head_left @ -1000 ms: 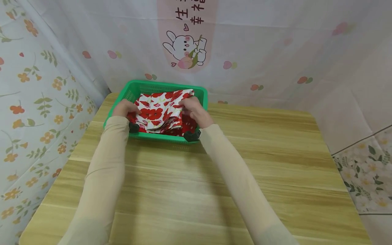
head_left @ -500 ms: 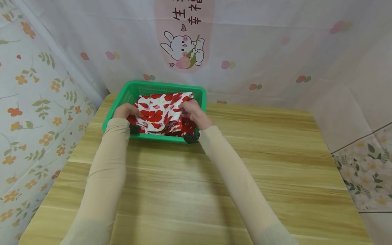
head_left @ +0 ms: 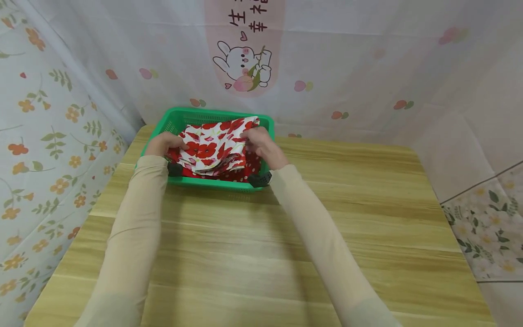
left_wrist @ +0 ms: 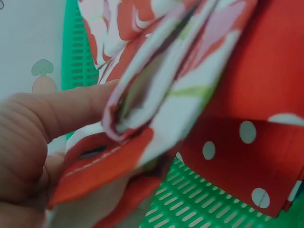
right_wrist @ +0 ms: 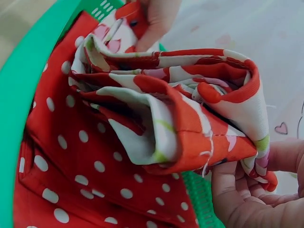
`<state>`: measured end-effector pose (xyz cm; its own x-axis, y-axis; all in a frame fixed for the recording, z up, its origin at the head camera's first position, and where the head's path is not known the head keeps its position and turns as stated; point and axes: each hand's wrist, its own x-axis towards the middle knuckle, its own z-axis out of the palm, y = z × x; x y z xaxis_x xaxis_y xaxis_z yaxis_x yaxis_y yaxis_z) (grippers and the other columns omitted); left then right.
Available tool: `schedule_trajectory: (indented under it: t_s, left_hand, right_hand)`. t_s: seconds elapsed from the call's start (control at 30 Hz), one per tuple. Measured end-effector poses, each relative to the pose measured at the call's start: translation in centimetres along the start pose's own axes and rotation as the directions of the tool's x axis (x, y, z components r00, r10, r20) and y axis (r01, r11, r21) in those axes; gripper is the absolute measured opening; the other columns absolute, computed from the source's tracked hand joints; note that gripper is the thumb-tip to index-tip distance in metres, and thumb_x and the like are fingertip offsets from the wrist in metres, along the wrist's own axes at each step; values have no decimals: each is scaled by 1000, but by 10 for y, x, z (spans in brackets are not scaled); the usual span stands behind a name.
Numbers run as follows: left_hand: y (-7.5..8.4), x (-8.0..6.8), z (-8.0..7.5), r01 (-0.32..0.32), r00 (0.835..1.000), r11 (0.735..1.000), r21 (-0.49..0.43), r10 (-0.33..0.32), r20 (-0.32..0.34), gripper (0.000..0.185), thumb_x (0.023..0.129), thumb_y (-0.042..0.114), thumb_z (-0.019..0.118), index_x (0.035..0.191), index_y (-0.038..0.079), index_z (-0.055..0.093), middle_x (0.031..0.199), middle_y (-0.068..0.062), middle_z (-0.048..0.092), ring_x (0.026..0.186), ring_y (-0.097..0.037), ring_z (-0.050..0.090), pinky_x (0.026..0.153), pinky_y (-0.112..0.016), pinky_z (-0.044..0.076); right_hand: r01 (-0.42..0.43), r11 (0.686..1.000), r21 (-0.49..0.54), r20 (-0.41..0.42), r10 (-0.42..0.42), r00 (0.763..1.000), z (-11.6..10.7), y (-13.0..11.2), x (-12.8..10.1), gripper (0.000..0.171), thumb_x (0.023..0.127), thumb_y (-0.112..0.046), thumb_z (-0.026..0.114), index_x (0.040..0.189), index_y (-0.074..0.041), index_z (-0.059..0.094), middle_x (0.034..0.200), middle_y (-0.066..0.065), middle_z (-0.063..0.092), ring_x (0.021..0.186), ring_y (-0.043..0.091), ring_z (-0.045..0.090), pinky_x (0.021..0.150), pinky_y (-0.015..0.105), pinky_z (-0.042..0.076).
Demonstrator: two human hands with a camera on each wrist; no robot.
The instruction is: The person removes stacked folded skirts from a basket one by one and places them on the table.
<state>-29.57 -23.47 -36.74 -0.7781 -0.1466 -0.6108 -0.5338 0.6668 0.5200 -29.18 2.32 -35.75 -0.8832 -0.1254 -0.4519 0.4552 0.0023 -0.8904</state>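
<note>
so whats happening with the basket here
A person holds a folded flowered cloth with both hands over a green basket at the far edge of a wooden table. The left hand grips one end, the right hand the other. A red dotted cloth lies underneath in the basket.

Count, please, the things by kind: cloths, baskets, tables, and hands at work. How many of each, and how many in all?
Folded cloths: 2, a white cloth with red flowers that both hands hold, and a red cloth with white dots under it
Green baskets: 1
Wooden tables: 1
Hands: 2, the left hand and the right hand
Total: 6
</note>
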Motion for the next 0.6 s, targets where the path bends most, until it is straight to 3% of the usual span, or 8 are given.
schedule_trajectory:
  t_s: [0.3,0.5,0.6]
  left_hand:
    - [1,-4,5,20,992,994,-107,-33,-123,50,88,14,60,128,-12,42,126,-22,46,106,-30,48,96,-40,45]
    - [3,-7,-3,-18,995,996,-92,9,-101,57,90,19,59,132,-13,36,128,-23,45,105,-28,50,93,-36,47]
    - [5,-10,-7,-37,995,994,-101,28,-91,63,90,22,59,136,-13,31,132,-24,42,112,-31,48,97,-36,44]
  right_hand:
    - [17,1000,26,18,-17,1000,2,-8,-5,36,91,-3,56,124,6,48,105,16,63,70,17,60,57,23,51]
    - [23,999,39,2,-23,1000,-2,-10,-4,35,89,-1,57,122,7,51,92,11,62,67,15,59,55,22,50]
    - [29,998,52,5,-30,1000,-8,-12,-5,34,89,-2,57,122,7,52,90,9,60,67,15,59,55,22,50]
